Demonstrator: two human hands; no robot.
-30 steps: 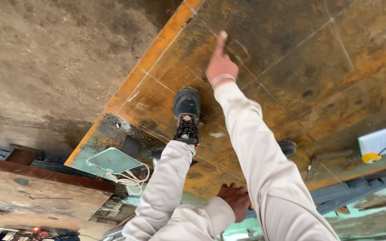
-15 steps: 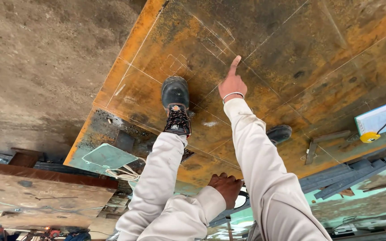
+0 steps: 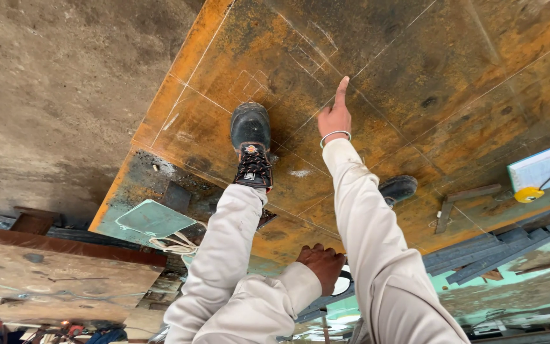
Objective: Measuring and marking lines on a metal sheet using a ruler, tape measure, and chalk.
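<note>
Since the earlier frame, the right hand (image 3: 335, 119) has come down from the upper part of the frame toward the centre. It points with the index finger straight and the other fingers folded in, holding nothing, and a thin bracelet (image 3: 335, 135) circles the wrist. The fingertip lies on or just above the rusty steel plate (image 3: 453, 95), among the pale scribed lines (image 3: 313, 51) that cross its surface; contact cannot be told for certain.

The left hand (image 3: 321, 264) sits low at centre, curled closed against the light trouser leg near the knee. Whether it grips anything cannot be told, as the fingers are turned away.

A black laced boot (image 3: 251, 145) stands on the plate just left of the pointing hand, and a second dark boot (image 3: 398, 188) rests on the plate to the right, partly hidden behind the right sleeve.

Toward the right edge lie a notebook with a pale cover (image 3: 540, 167) and a yellow tape measure (image 3: 529, 194), touching or nearly so. A short flat steel bar (image 3: 444, 216) lies near the plate's lower edge. At lower left, a pale green panel (image 3: 154, 218) and a coil of white cord (image 3: 174, 243) lie just beside the plate. Bare concrete floor (image 3: 52, 95) fills the upper left.
</note>
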